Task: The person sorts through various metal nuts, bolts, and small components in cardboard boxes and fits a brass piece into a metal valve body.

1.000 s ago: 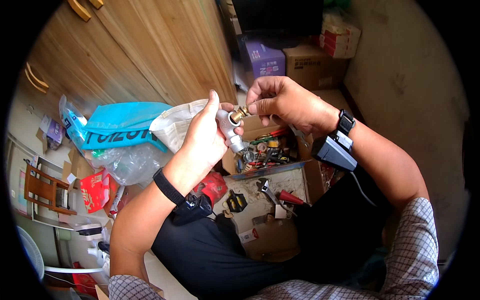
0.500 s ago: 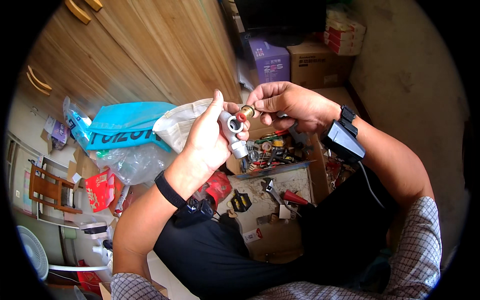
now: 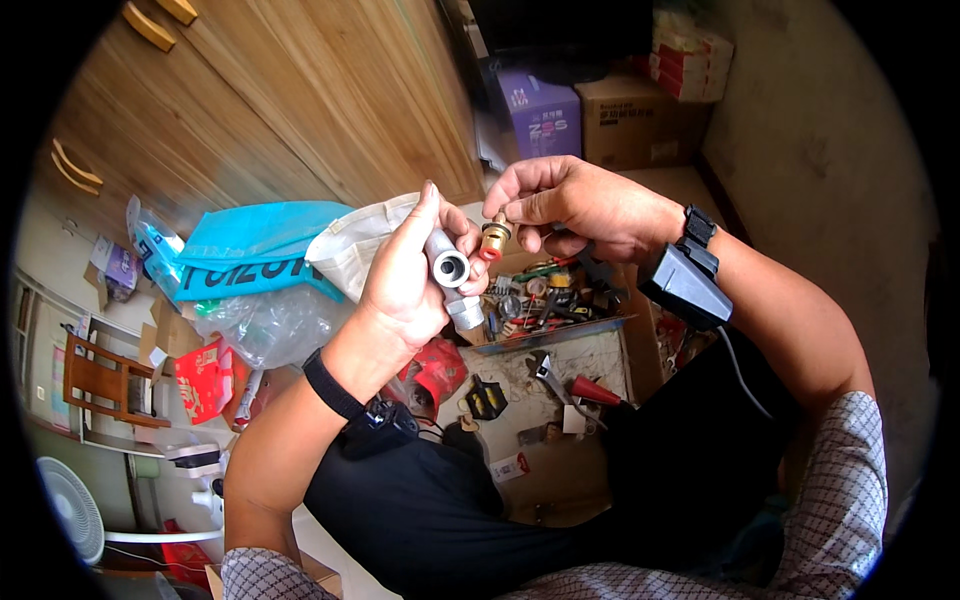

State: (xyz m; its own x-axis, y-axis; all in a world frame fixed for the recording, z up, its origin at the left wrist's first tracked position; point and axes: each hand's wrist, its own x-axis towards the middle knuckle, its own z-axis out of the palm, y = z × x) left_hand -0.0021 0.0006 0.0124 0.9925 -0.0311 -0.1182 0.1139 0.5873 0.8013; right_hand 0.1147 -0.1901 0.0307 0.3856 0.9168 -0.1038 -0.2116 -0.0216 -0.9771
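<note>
Fan (image 3: 72, 508), white and round, stands at the near left of the scene, with a wooden chair (image 3: 105, 382) farther off behind it. To their right, a red packet (image 3: 203, 380) lies near a clear plastic bag (image 3: 272, 328), and a bright blue bag (image 3: 255, 240) sits on the far side beside a pale cloth bag (image 3: 345, 243).

At center, a person's left hand (image 3: 398, 285) grasps a gray metal fitting (image 3: 455, 287), its round mouth facing the viewer. Just to the right of that mouth and outside it, a brass cartridge (image 3: 495, 236) hangs with its red ring downward, pinched between the thumb and fingers of the right hand (image 3: 595, 208). Below the hands, an adjustable wrench (image 3: 545, 372) lies on the near side of a toolbox (image 3: 560, 337) crowded with tools; a red cone-shaped piece (image 3: 597, 390) rests to the wrench's right. A brown carton (image 3: 640, 125) stands at the far right.
</note>
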